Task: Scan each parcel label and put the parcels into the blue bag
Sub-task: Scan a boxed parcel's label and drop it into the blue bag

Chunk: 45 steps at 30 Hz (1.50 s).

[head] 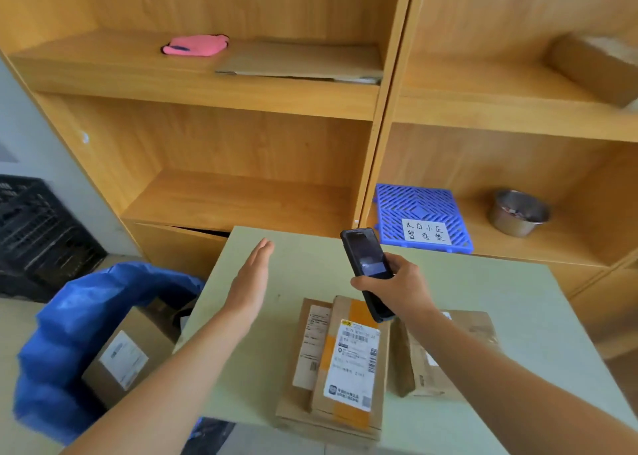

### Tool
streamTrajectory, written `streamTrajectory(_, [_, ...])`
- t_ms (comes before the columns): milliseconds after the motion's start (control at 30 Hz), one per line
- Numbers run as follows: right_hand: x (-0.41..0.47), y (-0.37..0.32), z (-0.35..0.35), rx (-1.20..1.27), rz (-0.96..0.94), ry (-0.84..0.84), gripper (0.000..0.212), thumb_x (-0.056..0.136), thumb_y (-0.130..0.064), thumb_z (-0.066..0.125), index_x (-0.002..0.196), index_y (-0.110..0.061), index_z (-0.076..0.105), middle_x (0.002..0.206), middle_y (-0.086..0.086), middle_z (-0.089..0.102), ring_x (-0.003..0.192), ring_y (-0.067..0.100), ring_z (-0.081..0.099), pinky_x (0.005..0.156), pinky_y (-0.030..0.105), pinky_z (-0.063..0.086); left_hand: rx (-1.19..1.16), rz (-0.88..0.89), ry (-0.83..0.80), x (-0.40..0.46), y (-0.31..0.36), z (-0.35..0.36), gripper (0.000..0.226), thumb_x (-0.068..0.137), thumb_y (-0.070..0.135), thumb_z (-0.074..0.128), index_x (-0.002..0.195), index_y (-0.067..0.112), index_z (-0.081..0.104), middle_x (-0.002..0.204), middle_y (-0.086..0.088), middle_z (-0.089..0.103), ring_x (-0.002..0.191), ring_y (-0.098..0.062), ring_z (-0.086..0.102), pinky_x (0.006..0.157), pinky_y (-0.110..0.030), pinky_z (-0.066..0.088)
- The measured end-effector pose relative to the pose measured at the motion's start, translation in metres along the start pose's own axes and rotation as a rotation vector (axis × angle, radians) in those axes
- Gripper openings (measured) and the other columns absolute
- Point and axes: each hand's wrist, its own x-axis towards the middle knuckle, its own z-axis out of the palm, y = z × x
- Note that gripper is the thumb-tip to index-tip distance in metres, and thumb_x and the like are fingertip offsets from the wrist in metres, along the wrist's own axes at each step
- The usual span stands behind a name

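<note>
Three parcels lie at the near edge of the table (483, 289): a top parcel (352, 361) with its white label (353, 363) facing up, stacked on a wider lower parcel (303, 351), and a third parcel (424, 368) just to the right. Their long axes run away from the person. Directly above the stack, the right hand (397, 289) grips a phone (367, 271), the nearer hand for scanning that label. Further out and leftward, the left hand (250, 285) hovers flat, fingers straight, holding nothing. Left of the table, the blue bag (69, 316) already holds a box (127, 354).
</note>
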Motion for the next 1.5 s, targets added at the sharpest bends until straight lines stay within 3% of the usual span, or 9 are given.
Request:
streamTrajectory(200, [-0.046, 0.047, -0.056, -0.101, -0.047, -0.041, 0.051, 0.067, -0.034, 0.091, 0.108, -0.032, 0.060, 0.096, -0.012, 0.070, 0.082, 0.004, 0.064, 0.062, 0.022, 0.051, 0.041, 0.031, 0.005, -0.063, -0.012, 0.056, 0.059, 0.099, 0.060, 0.029, 0.152, 0.034, 0.031, 0.158, 0.013, 0.030, 0.145, -0.013, 0.026, 0.118, -0.041, 0.019])
streamTrajectory(367, [-0.071, 0.066, -0.075, -0.372, -0.095, -0.132, 0.059, 0.064, -0.044, 0.089, 0.113, -0.028, 0.060, 0.089, -0.013, 0.065, 0.077, 0.004, 0.061, 0.058, 0.018, 0.047, 0.187, -0.033, -0.077, -0.110, -0.030, 0.073, 0.064, 0.099, 0.062, 0.024, 0.153, 0.029, 0.030, 0.159, 0.007, 0.031, 0.143, -0.018, 0.031, 0.118, -0.048, 0.023])
streamTrajectory(633, [-0.096, 0.064, -0.084, -0.890, -0.261, -0.215, 0.068, 0.059, -0.051, 0.085, 0.115, -0.024, 0.058, 0.090, -0.004, 0.065, 0.080, 0.018, 0.063, 0.067, 0.032, 0.059, 0.262, -0.116, -0.123, -0.138, -0.049, 0.058, 0.058, 0.102, 0.057, 0.020, 0.152, 0.030, 0.028, 0.158, 0.003, 0.033, 0.144, -0.021, 0.031, 0.117, -0.045, 0.023])
streamTrajectory(800, [-0.108, 0.061, -0.096, -1.118, -0.251, -0.231, 0.063, 0.058, -0.053, 0.085, 0.104, -0.020, 0.058, 0.081, -0.005, 0.057, 0.078, 0.019, 0.058, 0.057, 0.028, 0.045, 0.248, -0.078, -0.210, -0.150, -0.052, 0.060, 0.053, 0.105, 0.049, 0.016, 0.152, 0.027, 0.030, 0.156, 0.001, 0.037, 0.142, -0.021, 0.034, 0.112, -0.039, 0.026])
streamTrajectory(900, [-0.111, 0.067, -0.099, -1.147, -0.226, -0.255, 0.060, 0.053, -0.052, 0.084, 0.097, -0.019, 0.060, 0.082, -0.003, 0.057, 0.076, 0.017, 0.057, 0.062, 0.028, 0.051, 0.258, -0.114, -0.227, -0.149, -0.055, 0.062, 0.058, 0.103, 0.055, 0.015, 0.153, 0.029, 0.026, 0.159, 0.001, 0.031, 0.145, -0.023, 0.027, 0.116, -0.045, 0.020])
streamTrajectory(1000, [-0.114, 0.072, -0.103, -1.159, -0.218, -0.258, 0.063, 0.054, -0.051, 0.085, 0.103, -0.019, 0.062, 0.084, -0.003, 0.060, 0.077, 0.017, 0.060, 0.065, 0.028, 0.058, 0.237, -0.133, -0.218, -0.143, -0.055, 0.064, 0.057, 0.102, 0.057, 0.014, 0.152, 0.032, 0.028, 0.157, 0.000, 0.035, 0.144, -0.025, 0.030, 0.115, -0.046, 0.021])
streamTrajectory(1267, [-0.112, 0.075, -0.105, -1.120, -0.190, -0.241, 0.070, 0.056, -0.052, 0.085, 0.112, -0.022, 0.058, 0.093, -0.002, 0.063, 0.085, 0.018, 0.063, 0.070, 0.032, 0.062, 0.214, -0.129, -0.234, -0.137, -0.050, 0.069, 0.054, 0.103, 0.054, 0.014, 0.148, 0.031, 0.034, 0.154, -0.002, 0.040, 0.142, -0.024, 0.034, 0.115, -0.044, 0.023])
streamTrajectory(1500, [-0.107, 0.067, -0.093, -1.078, -0.180, -0.254, 0.067, 0.053, -0.055, 0.084, 0.106, -0.021, 0.060, 0.083, -0.005, 0.060, 0.075, 0.013, 0.060, 0.066, 0.026, 0.059, 0.211, -0.148, -0.263, -0.127, -0.051, 0.065, 0.058, 0.102, 0.058, 0.014, 0.153, 0.033, 0.025, 0.158, 0.000, 0.032, 0.145, -0.023, 0.029, 0.116, -0.045, 0.022])
